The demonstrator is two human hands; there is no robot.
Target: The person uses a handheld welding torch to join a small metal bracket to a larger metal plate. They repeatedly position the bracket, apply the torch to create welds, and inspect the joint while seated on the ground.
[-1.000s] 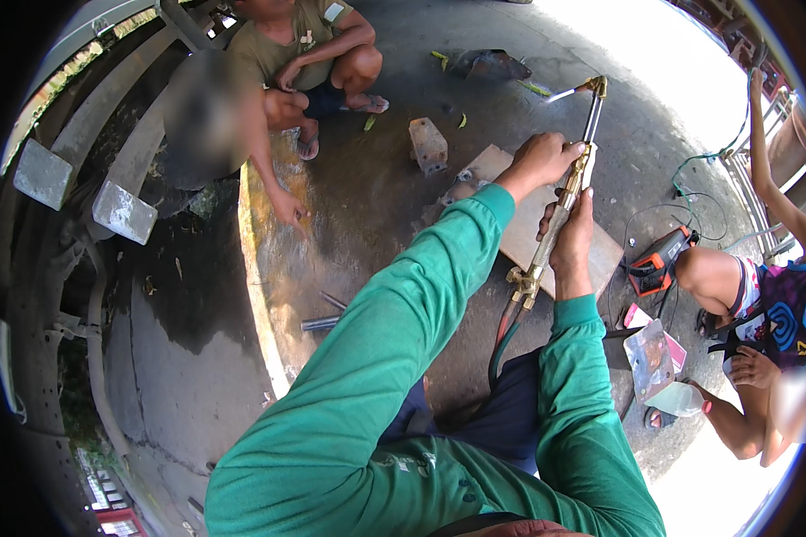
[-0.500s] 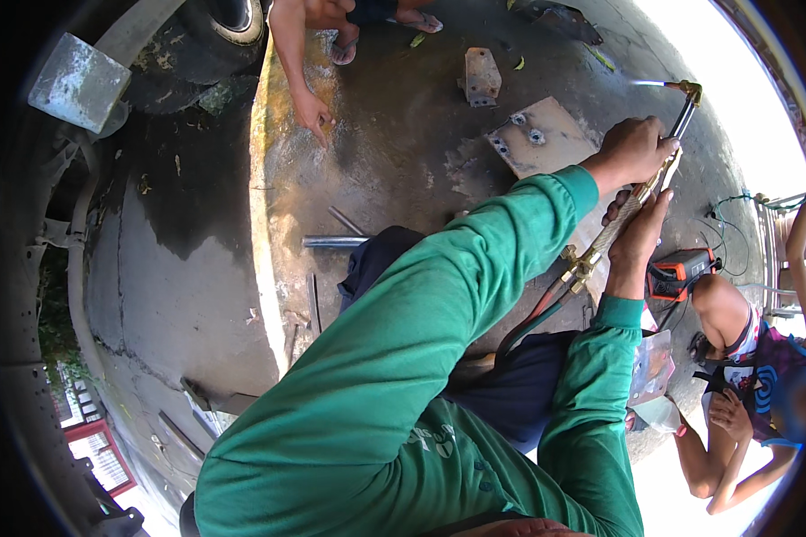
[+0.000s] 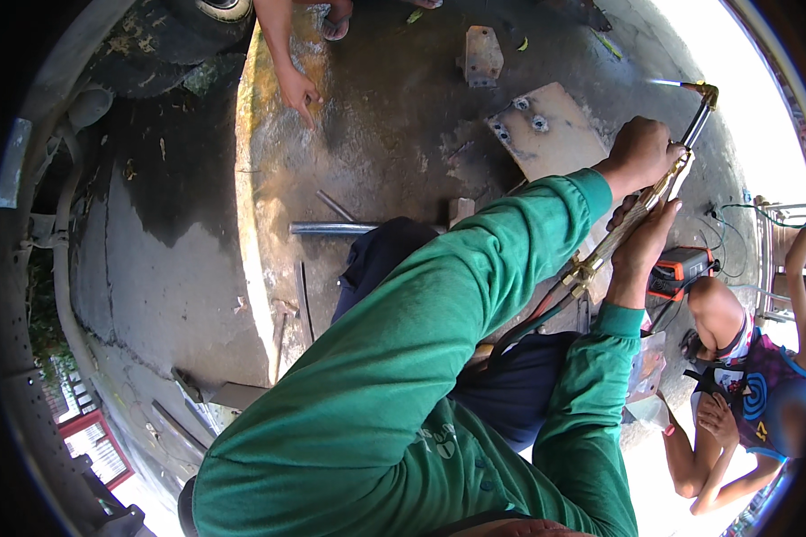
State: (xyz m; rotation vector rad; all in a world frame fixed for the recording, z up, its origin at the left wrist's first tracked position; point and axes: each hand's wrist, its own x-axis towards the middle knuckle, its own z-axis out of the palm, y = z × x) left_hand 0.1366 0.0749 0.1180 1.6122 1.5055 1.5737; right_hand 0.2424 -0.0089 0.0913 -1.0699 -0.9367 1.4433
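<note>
1. the gas torch (image 3: 620,231) is in both hands of the person, right of the middle of the view. it is raised above the floor and slants, with its bent head toward the upper right.
2. the left hand (image 3: 640,150) is on the front part of the torch, just behind the shiny neck. its fingers are curled inward and seem to pinch there, but the back of the hand hides most of them, so i cannot tell what exactly they press.
3. the right hand (image 3: 643,240) grasps the handle farther back. its fingers are wrapped around it, with some tips showing on the opposite side. this grip probably carries the weight, while the front hand perhaps steadies the torch.
4. a small flame (image 3: 664,82) comes out of the head and points to the left. the arms are probably stretched so that the heat is away from the body.
5. the hoses (image 3: 521,330) leave the rear end toward the legs, thus behind the flame.
6. a metal plate (image 3: 546,134) with holes lies on the floor beyond the left hand; a small bracket (image 3: 484,58) lies farther.
7. at the upper left, a co-worker's hand (image 3: 297,89) stretches one finger, maybe to indicate something. an orange-and-black machine (image 3: 681,271) stands beside the bent knee (image 3: 715,309) of another person.
</note>
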